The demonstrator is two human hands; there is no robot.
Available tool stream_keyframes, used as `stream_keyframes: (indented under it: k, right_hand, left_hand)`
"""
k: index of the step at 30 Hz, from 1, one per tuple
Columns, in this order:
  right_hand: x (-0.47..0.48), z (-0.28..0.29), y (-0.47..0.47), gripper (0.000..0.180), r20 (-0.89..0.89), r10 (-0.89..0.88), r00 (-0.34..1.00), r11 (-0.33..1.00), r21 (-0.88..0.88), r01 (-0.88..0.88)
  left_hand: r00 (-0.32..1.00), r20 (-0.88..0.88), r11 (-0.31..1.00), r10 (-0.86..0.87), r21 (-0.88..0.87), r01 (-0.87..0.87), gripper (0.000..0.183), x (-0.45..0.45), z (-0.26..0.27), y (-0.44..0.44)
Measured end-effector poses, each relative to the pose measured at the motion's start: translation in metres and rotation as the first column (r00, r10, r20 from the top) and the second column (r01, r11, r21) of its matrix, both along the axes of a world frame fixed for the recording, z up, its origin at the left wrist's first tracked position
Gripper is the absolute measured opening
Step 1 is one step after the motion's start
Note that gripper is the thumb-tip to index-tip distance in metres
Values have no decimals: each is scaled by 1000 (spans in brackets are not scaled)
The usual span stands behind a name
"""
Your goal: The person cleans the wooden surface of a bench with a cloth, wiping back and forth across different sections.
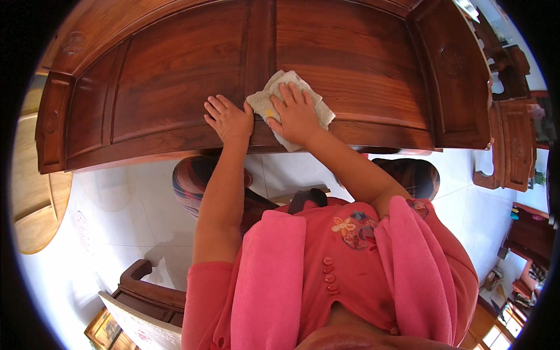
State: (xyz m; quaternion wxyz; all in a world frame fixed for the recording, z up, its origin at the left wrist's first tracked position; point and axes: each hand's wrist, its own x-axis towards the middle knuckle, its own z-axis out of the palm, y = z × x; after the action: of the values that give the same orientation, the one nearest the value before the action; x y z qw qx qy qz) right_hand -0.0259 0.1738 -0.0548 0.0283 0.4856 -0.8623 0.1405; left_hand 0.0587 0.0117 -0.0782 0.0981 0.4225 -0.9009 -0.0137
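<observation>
Before me stands a carved, reddish-brown wooden bench [183,70] with a panelled seat. My right hand [296,114] lies flat on a beige terry cloth [262,98], fingers spread, pressing it against the seat near its front edge. The cloth has a small yellow patch and partly hangs over that edge. To its left, my left hand [231,119] rests palm down on the bare wood, with its fingers somewhat apart and nothing in them. Its thumb is close to the cloth's left corner; whether they touch I cannot tell.
Armrests bound the bench at the left [54,122] and right [459,74]. Another carved wooden seat [516,144] stands at the far right. A light wooden table [37,188] is at the left, and a dark wooden chair [148,288] at the lower left. White tiles [131,218] cover the floor.
</observation>
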Motion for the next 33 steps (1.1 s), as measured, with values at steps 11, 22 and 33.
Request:
stream_keyframes:
  k: [11, 22, 33]
  right_hand:
    - [-98, 18, -98, 68, 22, -254, 967, 922, 308, 235]
    - [-221, 11, -178, 66, -14, -398, 917, 884, 261, 387]
    - [-301, 42, -212, 77, 85, -473, 877, 864, 237, 443]
  left_hand:
    - [1000, -26, 999, -1, 46, 2, 79, 1, 8, 3]
    - [999, 49, 991, -10, 130, 3, 81, -3, 12, 4]
    - [994, 111, 988, -26, 152, 9, 83, -6, 12, 6]
